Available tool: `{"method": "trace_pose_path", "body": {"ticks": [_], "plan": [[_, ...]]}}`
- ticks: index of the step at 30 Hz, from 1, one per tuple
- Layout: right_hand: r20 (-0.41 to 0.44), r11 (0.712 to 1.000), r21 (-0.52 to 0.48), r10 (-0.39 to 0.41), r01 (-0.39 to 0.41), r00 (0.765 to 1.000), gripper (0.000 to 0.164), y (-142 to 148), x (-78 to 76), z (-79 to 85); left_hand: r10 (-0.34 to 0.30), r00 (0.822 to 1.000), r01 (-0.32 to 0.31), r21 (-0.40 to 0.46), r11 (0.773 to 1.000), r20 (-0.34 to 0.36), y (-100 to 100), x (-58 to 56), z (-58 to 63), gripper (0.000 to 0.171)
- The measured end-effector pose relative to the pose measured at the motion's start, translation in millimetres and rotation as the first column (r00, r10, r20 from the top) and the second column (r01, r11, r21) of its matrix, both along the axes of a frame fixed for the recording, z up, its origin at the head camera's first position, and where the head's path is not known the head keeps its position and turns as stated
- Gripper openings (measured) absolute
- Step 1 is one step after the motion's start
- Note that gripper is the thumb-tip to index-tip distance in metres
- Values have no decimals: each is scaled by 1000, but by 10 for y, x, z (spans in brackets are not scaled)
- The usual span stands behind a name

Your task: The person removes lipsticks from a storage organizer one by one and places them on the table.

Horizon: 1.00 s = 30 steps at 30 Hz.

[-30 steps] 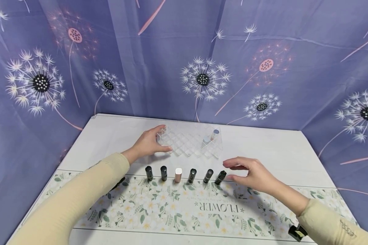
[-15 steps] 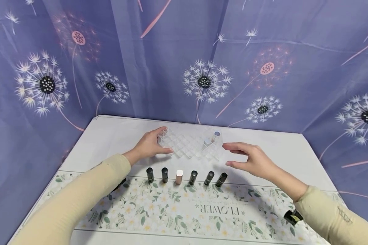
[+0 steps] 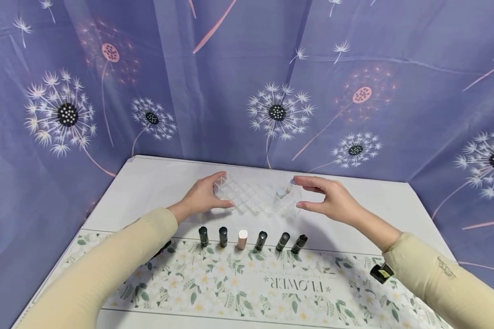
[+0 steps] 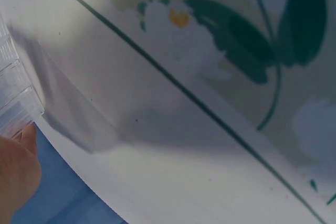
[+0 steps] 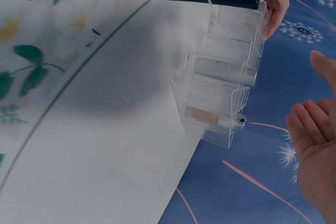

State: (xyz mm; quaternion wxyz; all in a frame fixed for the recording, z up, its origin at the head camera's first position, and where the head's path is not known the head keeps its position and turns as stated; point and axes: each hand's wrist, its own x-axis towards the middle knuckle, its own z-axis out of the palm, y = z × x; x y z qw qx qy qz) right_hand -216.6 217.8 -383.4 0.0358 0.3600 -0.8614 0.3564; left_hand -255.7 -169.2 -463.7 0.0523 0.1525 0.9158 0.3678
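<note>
A clear acrylic lipstick organizer [image 3: 251, 197] with diamond-shaped compartments stands on the white table. My left hand [image 3: 201, 196] grips its left end between thumb and fingers; in the left wrist view part of that hand [image 4: 20, 174] shows at the organizer's corner. Two lipstick tubes stand in right-hand compartments: a pale-capped one [image 5: 226, 71] and a pinkish one [image 5: 205, 115]. By the organizer's right end is my right hand [image 3: 333, 198], fingers extended and thumb apart, holding nothing. In the head view its fingertips overlap the far tube's cap; the right wrist view shows a gap.
In front of the organizer stands a row of lipsticks: several black tubes [image 3: 203, 236] and one rose-gold tube [image 3: 242, 240]. A floral runner [image 3: 222, 278] crosses the table just nearer. Behind hangs a blue dandelion curtain [image 3: 214, 100].
My right hand has moved from beside the rightmost black lipstick up and back to the organizer's right end. The left hand keeps its grip on the left end. The view has shifted slightly.
</note>
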Motion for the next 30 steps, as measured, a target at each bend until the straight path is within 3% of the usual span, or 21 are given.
{"method": "trace_pose_path", "body": {"ticks": [20, 30], "plan": [[91, 999, 34, -43, 40, 995, 65, -181, -323, -126, 4, 1000, -4, -6, 1000, 1, 2, -6, -11, 112], [71, 999, 40, -20, 17, 997, 63, -210, -425, -256, 3, 1000, -3, -13, 1000, -6, -12, 10, 16, 112]]}}
